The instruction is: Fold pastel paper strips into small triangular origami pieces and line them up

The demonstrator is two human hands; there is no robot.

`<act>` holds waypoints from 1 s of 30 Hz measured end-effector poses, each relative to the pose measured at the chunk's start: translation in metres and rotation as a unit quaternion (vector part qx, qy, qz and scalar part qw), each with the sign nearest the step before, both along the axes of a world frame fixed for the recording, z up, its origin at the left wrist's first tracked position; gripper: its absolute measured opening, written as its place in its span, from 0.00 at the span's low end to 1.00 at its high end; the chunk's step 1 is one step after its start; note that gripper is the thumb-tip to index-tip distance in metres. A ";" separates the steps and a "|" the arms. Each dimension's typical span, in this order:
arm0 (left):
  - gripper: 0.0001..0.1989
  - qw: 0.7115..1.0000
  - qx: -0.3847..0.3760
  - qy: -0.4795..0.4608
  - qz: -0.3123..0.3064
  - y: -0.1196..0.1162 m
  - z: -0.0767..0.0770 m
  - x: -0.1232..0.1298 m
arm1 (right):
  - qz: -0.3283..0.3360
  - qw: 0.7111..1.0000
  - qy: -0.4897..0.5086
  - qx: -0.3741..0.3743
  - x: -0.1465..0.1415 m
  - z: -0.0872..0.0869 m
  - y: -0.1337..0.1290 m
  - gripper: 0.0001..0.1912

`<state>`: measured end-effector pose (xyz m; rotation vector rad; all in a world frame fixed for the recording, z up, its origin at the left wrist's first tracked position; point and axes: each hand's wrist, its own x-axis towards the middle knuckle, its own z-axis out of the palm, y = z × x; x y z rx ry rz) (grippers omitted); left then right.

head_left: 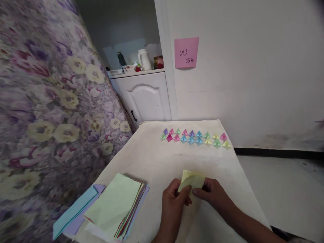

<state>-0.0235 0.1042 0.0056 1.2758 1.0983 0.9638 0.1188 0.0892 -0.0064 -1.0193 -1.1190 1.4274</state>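
A small folded yellow paper (192, 180) is held up over the near part of the table. My left hand (175, 197) pinches its lower left side, with the thumb across the front. At the paper's right side my right hand (211, 192) closes on the edge, thumb in front and fingers partly behind. Beyond the hands, two rows of small folded paper pieces in several colours, among them a yellow one (226, 144) and a dark pink one (169, 137), lie near the table's far edge.
On the cream-covered table (152, 152), a stack of coloured paper (115, 202) lies at the left, beside blue and purple sheets (76, 211). A floral curtain (63, 118) borders the left side. Behind stand a white cabinet (146, 96) and a wall with a pink note (186, 52).
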 end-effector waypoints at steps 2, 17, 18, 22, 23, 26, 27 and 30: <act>0.07 1.000 0.001 0.005 -0.006 -0.001 0.001 0.000 | -0.011 1.000 -0.009 0.000 -0.001 0.000 -0.001 0.09; 0.14 0.918 0.363 0.146 0.059 -0.004 0.008 -0.017 | -0.081 0.987 -0.139 0.025 0.000 -0.002 -0.001 0.07; 0.14 0.918 0.363 0.152 0.052 -0.004 0.008 -0.016 | -0.080 0.987 -0.140 0.025 0.000 -0.002 -0.002 0.06; 0.12 0.925 0.343 0.161 0.039 -0.003 0.008 -0.014 | -0.082 0.985 -0.148 0.027 -0.001 -0.002 -0.002 0.07; 0.12 0.926 0.339 0.159 0.037 -0.003 0.008 -0.014 | -0.082 0.985 -0.151 0.027 -0.001 -0.003 -0.003 0.07; 0.13 0.928 0.337 0.155 0.038 -0.001 0.008 -0.014 | -0.075 0.987 -0.137 0.026 -0.001 -0.006 -0.002 0.05; 0.14 0.928 0.337 0.154 0.042 -0.001 0.008 -0.014 | -0.070 0.989 -0.125 0.026 0.000 -0.007 -0.002 0.05; 0.13 0.928 0.335 0.150 0.057 0.000 0.010 -0.015 | -0.062 0.993 -0.094 0.022 0.001 -0.008 -0.001 0.07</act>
